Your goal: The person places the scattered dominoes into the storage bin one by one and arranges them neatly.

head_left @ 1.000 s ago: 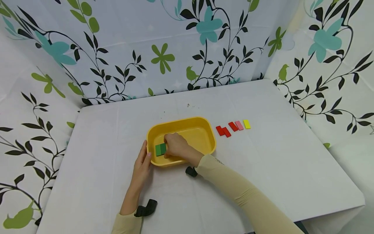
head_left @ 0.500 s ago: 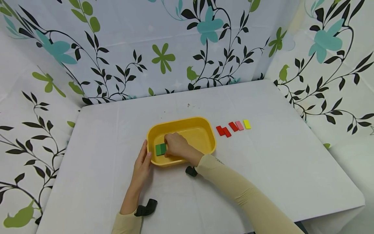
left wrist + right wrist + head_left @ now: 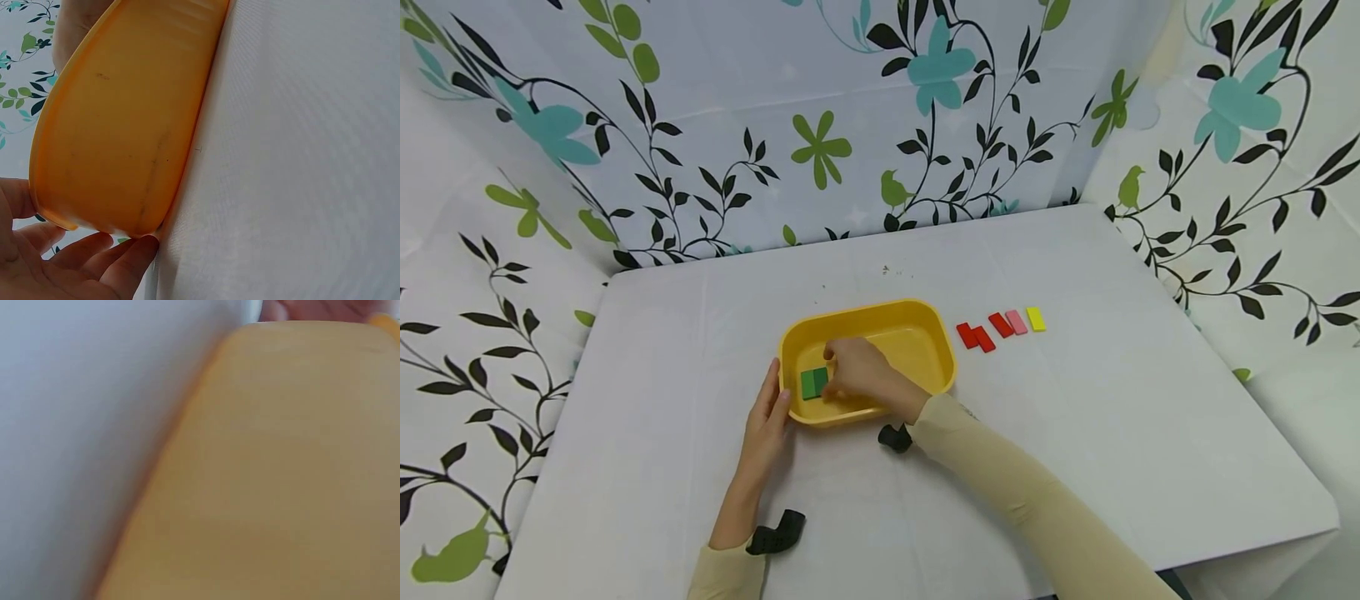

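Observation:
A shallow yellow tray (image 3: 917, 350) stands in the middle of the white table. My left hand (image 3: 765, 425) rests against its left end, fingers along the outer wall and thumb at the rim, as the left wrist view also shows (image 3: 81, 256). Inside the tray, two green rectangular pieces (image 3: 814, 383) lie side by side near the left end. My right hand (image 3: 865, 371) is over the tray just right of them, its thumb near the darker piece and a gap between thumb and forefinger. The tray's outer wall (image 3: 269, 462) fills most of the right wrist view.
Right of the tray lie several flat pieces: red ones (image 3: 983, 338), a pink one (image 3: 1017, 322) and a yellow one (image 3: 1036, 318). Small dark specks (image 3: 886, 270) mark the cloth behind the tray. Patterned curtains (image 3: 700, 125) enclose the table's back and sides.
My right hand has shifted slightly up and right, its thumb and forefinger parting beside the green pieces. My left hand and the tray stay put.

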Motion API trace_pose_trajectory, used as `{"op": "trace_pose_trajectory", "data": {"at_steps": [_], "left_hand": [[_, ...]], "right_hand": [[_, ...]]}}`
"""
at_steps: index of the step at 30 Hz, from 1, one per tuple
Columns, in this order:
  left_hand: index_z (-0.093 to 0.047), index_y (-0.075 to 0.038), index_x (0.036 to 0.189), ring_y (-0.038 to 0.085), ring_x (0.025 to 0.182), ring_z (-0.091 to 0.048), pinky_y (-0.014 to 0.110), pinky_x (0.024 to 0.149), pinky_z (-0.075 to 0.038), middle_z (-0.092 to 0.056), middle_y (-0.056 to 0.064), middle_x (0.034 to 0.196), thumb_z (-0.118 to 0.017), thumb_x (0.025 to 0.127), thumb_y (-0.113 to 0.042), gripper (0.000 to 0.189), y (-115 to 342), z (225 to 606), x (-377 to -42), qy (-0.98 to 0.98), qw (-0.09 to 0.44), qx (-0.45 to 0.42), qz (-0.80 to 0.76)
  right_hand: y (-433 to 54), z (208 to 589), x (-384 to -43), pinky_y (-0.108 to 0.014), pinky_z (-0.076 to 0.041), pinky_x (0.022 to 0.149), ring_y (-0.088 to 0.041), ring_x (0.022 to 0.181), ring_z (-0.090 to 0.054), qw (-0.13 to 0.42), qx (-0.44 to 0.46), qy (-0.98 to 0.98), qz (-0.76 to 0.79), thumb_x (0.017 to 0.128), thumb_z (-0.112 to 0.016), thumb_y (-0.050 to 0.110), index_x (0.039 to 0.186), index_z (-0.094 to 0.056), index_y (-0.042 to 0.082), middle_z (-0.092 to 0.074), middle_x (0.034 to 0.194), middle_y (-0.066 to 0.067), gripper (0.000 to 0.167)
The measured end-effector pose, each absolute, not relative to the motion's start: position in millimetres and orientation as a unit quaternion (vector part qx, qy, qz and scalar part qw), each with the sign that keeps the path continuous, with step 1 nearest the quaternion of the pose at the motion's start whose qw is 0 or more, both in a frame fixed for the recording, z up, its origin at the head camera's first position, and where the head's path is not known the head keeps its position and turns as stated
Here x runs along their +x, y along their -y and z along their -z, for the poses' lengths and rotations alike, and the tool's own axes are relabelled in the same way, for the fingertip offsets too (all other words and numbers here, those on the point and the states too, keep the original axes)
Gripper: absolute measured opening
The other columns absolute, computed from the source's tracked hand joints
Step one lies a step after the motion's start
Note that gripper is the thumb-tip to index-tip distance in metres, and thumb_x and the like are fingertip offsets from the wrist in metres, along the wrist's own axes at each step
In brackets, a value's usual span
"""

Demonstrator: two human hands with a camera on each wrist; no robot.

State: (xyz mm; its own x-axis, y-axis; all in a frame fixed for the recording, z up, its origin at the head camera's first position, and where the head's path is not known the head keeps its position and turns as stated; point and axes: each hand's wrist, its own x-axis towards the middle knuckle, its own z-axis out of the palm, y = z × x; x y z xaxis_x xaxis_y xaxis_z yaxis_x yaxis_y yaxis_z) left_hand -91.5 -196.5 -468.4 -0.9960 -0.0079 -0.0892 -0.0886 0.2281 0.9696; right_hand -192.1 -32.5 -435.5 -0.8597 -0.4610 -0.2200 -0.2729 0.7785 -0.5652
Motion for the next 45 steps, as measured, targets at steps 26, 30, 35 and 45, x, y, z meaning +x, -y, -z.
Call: {"op": "trace_pose_trajectory", "data": {"at_steps": [26,30,35,45], "left_hand": [[-0.013,-0.025,0.158,0.015,0.151,-0.014,0.025,0.116,-0.028,-0.011,-0.006,0.165,-0.035,0.108,-0.027,0.055,195.4,469.5,-90.5,-0.788,0.019,-0.032,-0.614],[-0.013,-0.025,0.158,0.016,0.151,-0.014,0.024,0.115,-0.029,-0.011,-0.005,0.165,-0.035,0.108,-0.027,0.055,195.6,470.0,-90.8,-0.785,0.020,-0.032,-0.618],[-0.014,-0.024,0.158,0.018,0.151,-0.015,0.017,0.112,-0.031,-0.012,-0.003,0.165,-0.036,0.108,-0.026,0.055,195.2,470.9,-90.7,-0.781,0.016,-0.033,-0.624],[-0.014,-0.024,0.158,0.017,0.151,-0.015,0.022,0.114,-0.029,-0.012,-0.004,0.165,-0.035,0.108,-0.026,0.055,194.9,470.7,-89.9,-0.780,0.018,-0.034,-0.625]], "right_hand": [[-209.4,393.2,-202.8,-0.017,-0.056,0.073,-0.018,0.090,-0.059,0.103,-0.147,-0.840,0.512,0.088,-0.072,0.009,0.132,-0.057,0.003,-0.058,0.116,-0.023,0.047],[-251.7,401.4,-214.4,-0.019,-0.053,0.083,-0.021,0.107,-0.054,0.109,-0.071,-0.854,0.504,0.093,-0.066,0.014,0.143,-0.045,0.004,-0.048,0.132,-0.024,0.055],[-287.3,416.9,-230.2,-0.038,-0.044,0.101,-0.036,0.126,-0.040,0.169,-0.017,-0.858,0.485,0.095,-0.064,0.018,0.153,-0.027,0.005,-0.036,0.147,-0.026,0.070],[-302.0,441.8,-245.9,-0.020,-0.045,0.080,-0.023,0.107,-0.042,0.236,0.001,-0.847,0.476,0.089,-0.069,0.009,0.152,-0.027,0.002,-0.037,0.138,-0.023,0.077]]}}
